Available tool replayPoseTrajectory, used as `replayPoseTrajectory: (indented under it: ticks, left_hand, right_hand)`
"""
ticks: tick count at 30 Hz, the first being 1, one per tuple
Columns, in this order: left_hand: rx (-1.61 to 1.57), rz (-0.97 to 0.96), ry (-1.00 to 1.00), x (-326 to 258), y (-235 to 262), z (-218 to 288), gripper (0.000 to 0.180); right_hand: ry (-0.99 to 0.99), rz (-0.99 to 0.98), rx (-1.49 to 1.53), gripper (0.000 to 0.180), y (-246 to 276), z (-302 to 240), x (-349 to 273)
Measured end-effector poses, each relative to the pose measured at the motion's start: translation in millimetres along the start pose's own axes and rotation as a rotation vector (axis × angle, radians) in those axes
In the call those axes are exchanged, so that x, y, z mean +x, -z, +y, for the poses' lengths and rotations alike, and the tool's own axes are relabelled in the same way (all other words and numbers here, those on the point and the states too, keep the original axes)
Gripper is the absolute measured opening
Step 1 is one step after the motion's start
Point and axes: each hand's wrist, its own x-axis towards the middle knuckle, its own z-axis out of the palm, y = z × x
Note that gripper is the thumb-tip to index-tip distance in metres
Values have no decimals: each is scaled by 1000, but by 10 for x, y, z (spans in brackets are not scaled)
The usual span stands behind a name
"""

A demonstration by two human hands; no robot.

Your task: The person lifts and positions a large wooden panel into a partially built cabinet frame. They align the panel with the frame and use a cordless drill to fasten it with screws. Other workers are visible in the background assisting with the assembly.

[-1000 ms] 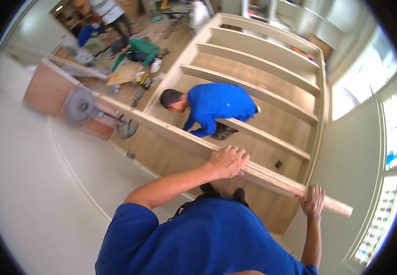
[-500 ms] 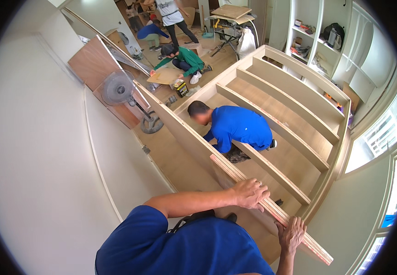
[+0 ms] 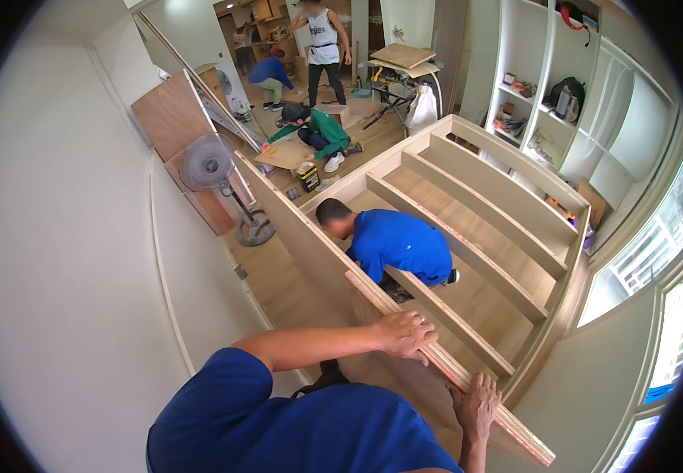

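Ahead of me stands a large wooden frame with several cross slats (image 3: pixel 455 322). Along the top of its near-left side board (image 3: pixel 302 229) lies a shorter plywood strip (image 3: pixel 366 292) with layered edges. My left hand (image 3: pixel 407 335) is wrapped over this strip near its middle, fingers curled across the top. Closer to the strip's lower right end, my right hand (image 3: pixel 479 404) grips it, with the thumb on the near side. Inside the frame, a co-worker in a blue shirt (image 3: pixel 404 246) crouches by the side board; that person's hands are hidden behind it.
A plain wall (image 3: pixel 73 260) runs along my left. Beyond the frame are a standing fan (image 3: pixel 209 164), leaning wood panels (image 3: pixel 172 106), a person in green (image 3: pixel 321 130) with a sheet, and a work stand (image 3: pixel 392 94). White shelves (image 3: pixel 526 87) and windows are on the right.
My view has shifted, so the scene sits a little lower and the frame further left. Both hands keep their grip on the strip. The person in white in the background stands more upright.
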Motion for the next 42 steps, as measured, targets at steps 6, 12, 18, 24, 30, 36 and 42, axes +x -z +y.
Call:
replayPoseTrajectory:
  ticks: [6, 12, 18, 24, 30, 36, 42]
  left_hand:
    - [63, 10, -3, -29, -26, -8, 70]
    - [33, -30, 34, 28, 84, 49, 73]
    - [-78, -65, 39, 17, 120, -30, 71]
    - [-229, -164, 445, 271, 183, 145, 65]
    - [68, 62, 360, 208, -34, 135, 63]
    - [-42, -205, 327, 255, 90, -27, 72]
    - [-386, -163, 362, 157, 202, -509, 65]
  right_hand:
    - [101, -103, 59, 65, 80, 61, 146]
    - [153, -69, 81, 59, 47, -83, 280]
    - [167, -83, 121, 56, -50, -50, 271]
    - [99, -99, 33, 55, -11, -97, 280]
    - [132, -89, 49, 56, 12, -95, 255]
    - [160, -48, 56, 56, -29, -66, 249]
    - [98, -116, 30, 55, 28, -136, 268]
